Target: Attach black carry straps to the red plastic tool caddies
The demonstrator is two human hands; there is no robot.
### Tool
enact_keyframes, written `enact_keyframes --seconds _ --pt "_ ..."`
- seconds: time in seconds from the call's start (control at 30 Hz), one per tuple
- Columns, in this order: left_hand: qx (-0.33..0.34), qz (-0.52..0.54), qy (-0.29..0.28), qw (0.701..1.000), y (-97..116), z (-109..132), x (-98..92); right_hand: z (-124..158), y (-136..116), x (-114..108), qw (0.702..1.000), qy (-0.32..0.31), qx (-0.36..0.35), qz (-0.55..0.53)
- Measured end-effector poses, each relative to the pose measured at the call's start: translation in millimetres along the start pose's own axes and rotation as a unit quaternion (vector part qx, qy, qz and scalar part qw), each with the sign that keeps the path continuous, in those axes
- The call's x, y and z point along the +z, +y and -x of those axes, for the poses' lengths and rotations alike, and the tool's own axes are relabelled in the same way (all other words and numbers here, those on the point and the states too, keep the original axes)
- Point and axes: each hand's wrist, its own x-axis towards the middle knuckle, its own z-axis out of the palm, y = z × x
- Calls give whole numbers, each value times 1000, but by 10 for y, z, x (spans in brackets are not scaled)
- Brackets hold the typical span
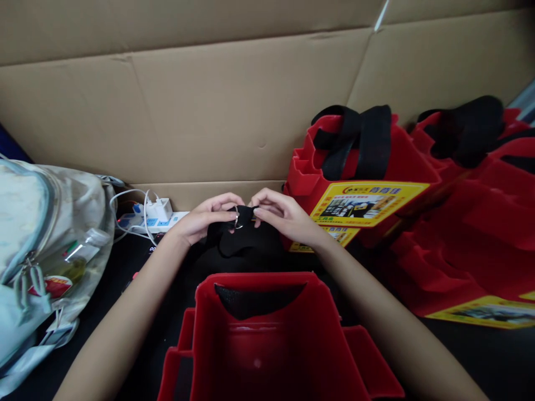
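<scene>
My left hand (pixel 207 218) and my right hand (pixel 281 216) meet above the dark table, both pinched on a black strap (pixel 234 238) that carries a small metal ring (pixel 238 218) between my fingertips. The strap hangs down toward an open red fabric tool bag (pixel 267 340) standing right in front of me, with side pockets and a black inner panel.
Several finished red bags (pixel 368 167) with black handles and yellow labels are piled at the right. A pale backpack (pixel 45 245) lies at the left. A white power strip (pixel 156 220) with a charger and cables sits behind my left hand. A cardboard wall (pixel 209 100) closes the back.
</scene>
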Motion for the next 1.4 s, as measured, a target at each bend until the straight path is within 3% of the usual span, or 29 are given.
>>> enact_keyframes --seconds 0.13,0.3,0.53,0.8,0.97,1.2,1.4 --pt "34 -96 39 994 24 -15 42 -28 18 35 999 7 53 -5" --pt "92 -203 53 973 55 -18 104 -38 140 119 987 27 126 -93" --pt "118 -335 46 934 3 -17 135 -63 283 113 987 47 141 -55" --pt "114 -485 99 861 -36 -28 286 -67 412 160 987 99 127 8" --pt "98 -490 110 859 -70 -40 303 -70 441 197 987 102 123 21" --pt "130 -475 151 857 2 -28 210 -71 306 103 988 59 141 -25" --pt "113 -410 113 898 19 -16 151 -84 397 123 990 92 102 -33"
